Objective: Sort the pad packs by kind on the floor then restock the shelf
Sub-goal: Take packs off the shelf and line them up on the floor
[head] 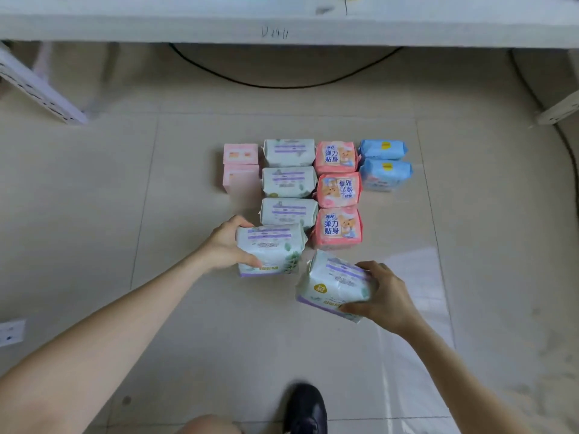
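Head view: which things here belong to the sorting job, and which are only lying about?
Job: white packs in a column; coral packs; blue packs; pink boxes; shelf; left hand gripping a white pack; right hand gripping another.
Lying about: black cable; shoe.

Three coral pad packs (339, 190) each show bold characters, 弹力贴身, upside down on the middle one. A pen scrawl (275, 33) on the shelf edge (156, 29) is illegible. Print on the white pad packs (289, 151) and blue packs (383, 148) is blurred.
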